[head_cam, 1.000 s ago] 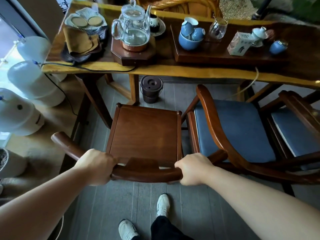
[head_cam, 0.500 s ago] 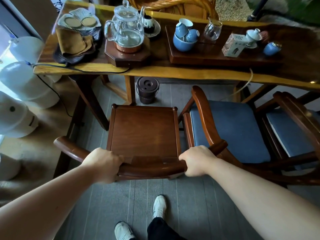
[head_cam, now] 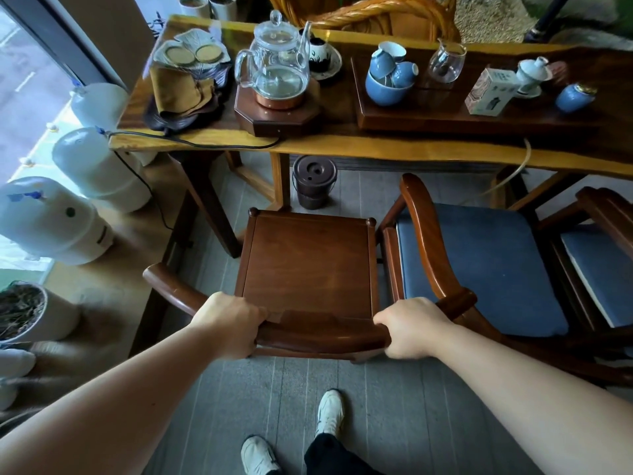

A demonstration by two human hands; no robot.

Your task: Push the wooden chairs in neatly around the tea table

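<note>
While gripped at its backrest, wooden chair (head_cam: 308,265) before tea table (head_cam: 376,147).

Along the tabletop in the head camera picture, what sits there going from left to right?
Round coasters → glass teapot on its octagonal wooden base → blue bowl of cups → glass pitcher → small printed box → white lidded cup → blue jar.

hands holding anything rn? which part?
Both. The left hand and right hand grip the curved top rail of the dark wooden chair with the bare wood seat, one on either side of its centre backsplat, fingers wrapped around the rail.
</note>
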